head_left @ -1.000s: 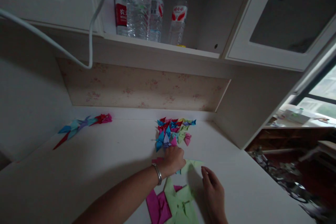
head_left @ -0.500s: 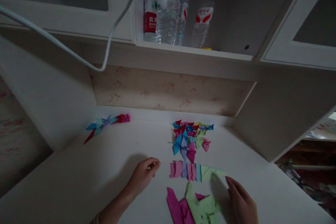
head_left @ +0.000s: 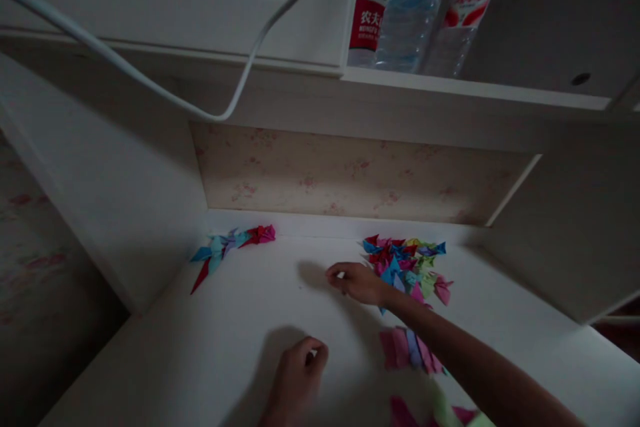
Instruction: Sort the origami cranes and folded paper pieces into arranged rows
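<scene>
My right hand [head_left: 356, 282] is stretched leftward across the white tabletop, thumb and index finger pinched into a loop, with nothing visible between them. It is just left of a pile of folded paper cranes [head_left: 393, 257] in several colours, and its forearm covers part of them. Lower down, my left hand [head_left: 299, 373] hovers over the bare surface with its fingers curled closed, and nothing shows in it. A row of folded pink and purple paper strips [head_left: 400, 348] lies under the right forearm. Larger magenta paper pieces [head_left: 401, 411] and pale green ones are cut off at the bottom edge.
Another line of paper cranes [head_left: 220, 248] rests at the back left of the white tabletop [head_left: 240, 320]. Overhead, plastic bottles [head_left: 407, 23] stand on a cabinet shelf [head_left: 475, 90]. A white cable [head_left: 150, 90] hangs in front of the cabinet. Side panels close in both sides.
My right hand has swung left from beside the green paper to the middle of the tabletop. My left hand sits lower in view. The camera has turned left, shifting the scene rightward.
</scene>
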Tool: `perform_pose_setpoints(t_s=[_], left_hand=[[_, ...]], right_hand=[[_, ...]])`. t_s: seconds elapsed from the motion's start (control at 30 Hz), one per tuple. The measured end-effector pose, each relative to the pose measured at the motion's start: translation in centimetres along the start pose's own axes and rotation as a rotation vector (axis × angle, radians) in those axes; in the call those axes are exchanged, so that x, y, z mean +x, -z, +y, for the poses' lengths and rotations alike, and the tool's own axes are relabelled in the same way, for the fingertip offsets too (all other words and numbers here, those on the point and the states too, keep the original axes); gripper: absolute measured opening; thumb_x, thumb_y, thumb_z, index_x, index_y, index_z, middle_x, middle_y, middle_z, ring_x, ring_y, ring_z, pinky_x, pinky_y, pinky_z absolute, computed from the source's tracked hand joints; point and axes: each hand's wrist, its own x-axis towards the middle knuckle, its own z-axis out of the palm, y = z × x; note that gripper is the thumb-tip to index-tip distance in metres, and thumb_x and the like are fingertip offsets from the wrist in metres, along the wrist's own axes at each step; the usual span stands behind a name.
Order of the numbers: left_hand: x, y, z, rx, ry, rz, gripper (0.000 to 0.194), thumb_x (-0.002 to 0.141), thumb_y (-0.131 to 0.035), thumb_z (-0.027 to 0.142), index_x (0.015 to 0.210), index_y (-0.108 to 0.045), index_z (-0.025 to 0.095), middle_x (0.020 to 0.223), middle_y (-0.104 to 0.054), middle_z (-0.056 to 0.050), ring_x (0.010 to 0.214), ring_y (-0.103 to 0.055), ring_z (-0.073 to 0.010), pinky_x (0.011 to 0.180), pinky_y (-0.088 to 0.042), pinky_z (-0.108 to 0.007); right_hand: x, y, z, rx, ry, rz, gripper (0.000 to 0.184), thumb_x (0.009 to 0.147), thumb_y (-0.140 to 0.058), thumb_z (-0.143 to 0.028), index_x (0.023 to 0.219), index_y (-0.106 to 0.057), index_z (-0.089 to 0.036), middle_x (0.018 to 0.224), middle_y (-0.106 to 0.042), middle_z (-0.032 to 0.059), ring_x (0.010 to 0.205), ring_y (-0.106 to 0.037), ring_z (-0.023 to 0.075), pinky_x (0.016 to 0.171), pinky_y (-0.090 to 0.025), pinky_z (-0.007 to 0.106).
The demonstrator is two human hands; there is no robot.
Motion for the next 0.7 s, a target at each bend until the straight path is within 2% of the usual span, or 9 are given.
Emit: perform_pose_setpoints(t_s=[0.1, 0.17, 0.23, 0.3, 0.4, 0.5, 0.7], left_hand=[[0.1, 0.3, 0.1, -0.008, 0.005, -0.027, 0.034, 0.084, -0.044, 0.039, 0.082, -0.069, 0.015, 0.072, -0.069, -0.006, 0.066, -0.062, -0.0177, 0.058, -0.039, -0.023], [0.3, 0.5, 0.0, 0.009, 0.012, -0.04, 0.034, 0.085, -0.042, 0.038, 0.082, -0.068, 0.016, 0.073, -0.071, -0.006, 0.066, -0.063, -0.0174, 0.057, -0.039, -0.022], [0.5, 0.4, -0.2, 0.067, 0.025, -0.072, 0.035, 0.087, -0.04, 0.037, 0.083, -0.068, 0.017, 0.067, -0.07, -0.005, 0.061, -0.063, -0.0165, 0.055, -0.037, -0.022], [0.6, 0.2, -0.3, 0.16, 0.031, -0.095, 0.034, 0.089, -0.039, 0.036, 0.085, -0.068, 0.018, 0.065, -0.07, -0.005, 0.061, -0.064, -0.0171, 0.056, -0.038, -0.023], [0.6, -0.3, -0.4, 0.318, 0.056, -0.063, 0.031, 0.088, -0.041, 0.033, 0.089, -0.07, 0.021, 0.074, -0.072, -0.007, 0.074, -0.066, -0.0208, 0.066, -0.041, -0.026], [0.6, -0.6, -0.5, 0.375, 0.09, -0.037, 0.027, 0.086, -0.045, 0.031, 0.092, -0.071, 0.025, 0.081, -0.073, -0.007, 0.083, -0.066, -0.0228, 0.07, -0.042, -0.027], [1.1, -0.6, -1.0, 0.341, 0.032, -0.078, 0.029, 0.089, -0.042, 0.03, 0.086, -0.07, 0.023, 0.07, -0.072, -0.005, 0.07, -0.066, -0.0186, 0.061, -0.04, -0.022]], right_hand=[[8.5, -2.8, -1.7, -0.111, 0.061, -0.027, 0.027, 0.083, -0.058, -0.028, 0.106, -0.068, -0.019, 0.113, -0.065, 0.0086, 0.089, -0.064, 0.0186, 0.084, -0.047, 0.029], [13.3, -5.0, -2.9, -0.167, 0.076, -0.049, 0.031, 0.082, -0.06, -0.027, 0.111, -0.066, -0.019, 0.126, -0.058, 0.0102, 0.106, -0.058, 0.0217, 0.092, -0.044, 0.031], [16.9, -7.0, -4.0, -0.222, 0.061, -0.065, 0.035, 0.082, -0.06, -0.029, 0.115, -0.063, -0.018, 0.136, -0.049, 0.0116, 0.112, -0.056, 0.024, 0.093, -0.044, 0.035], [19.4, -8.5, -4.7, -0.274, 0.018, -0.064, 0.035, 0.084, -0.058, -0.032, 0.115, -0.062, -0.017, 0.138, -0.046, 0.0129, 0.109, -0.057, 0.0253, 0.089, -0.047, 0.04], [21.5, -9.9, -5.1, -0.334, -0.056, -0.031, 0.036, 0.086, -0.055, -0.035, 0.116, -0.059, -0.016, 0.137, -0.047, 0.0129, 0.107, -0.058, 0.0274, 0.084, -0.049, 0.044], [22.5, -10.2, -4.8, -0.361, -0.084, 0.007, 0.038, 0.085, -0.053, -0.039, 0.117, -0.059, -0.02, 0.135, -0.05, 0.0099, 0.107, -0.058, 0.0291, 0.083, -0.049, 0.044], [22.0, -9.5, -4.5, -0.347, -0.056, 0.065, 0.043, 0.081, -0.053, -0.052, 0.113, -0.063, -0.024, 0.123, -0.061, 0.0086, 0.104, -0.06, 0.029, 0.084, -0.049, 0.043]])
